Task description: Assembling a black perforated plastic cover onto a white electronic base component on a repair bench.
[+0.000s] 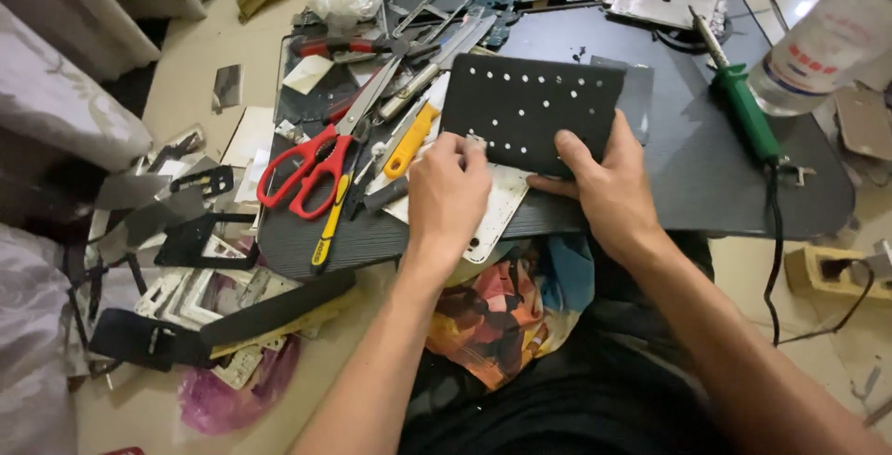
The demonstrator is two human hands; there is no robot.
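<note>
We see a black perforated plate (pixel 530 106), dotted with small holes, lying on the dark worktop (pixel 688 167) between and just above the two hands. The right hand (pixel 609 185) grips its lower right corner, thumb on top and fingers curled beneath the edge. The left hand (pixel 448 197) rests at the plate's lower left edge with its fingers bent down in a loose fist; we cannot tell whether they pinch anything small. Under both hands lies a white flat panel (pixel 497 218), partly covered by the plate and jutting over the worktop's near edge.

Just left of the left hand we find a yellow-handled tool (pixel 409 142), red-handled scissors (pixel 311 169) and a spread of metal hand tools, with a yellow and black pen-like tool (pixel 327 227) nearer us. To the right of the right hand, well apart, lies a green-handled soldering iron (pixel 743 111) with its black cord trailing off the worktop. A clear plastic bottle (pixel 827 41) stands at the far right. Beyond the plate, a pale metal frame (pixel 664 0) sits at the worktop's far edge. On the floor left of the left hand lie scattered black and white frame parts (pixel 195 278). Below the hands, a colourful cloth (pixel 506 311) lies on the person's lap.
</note>
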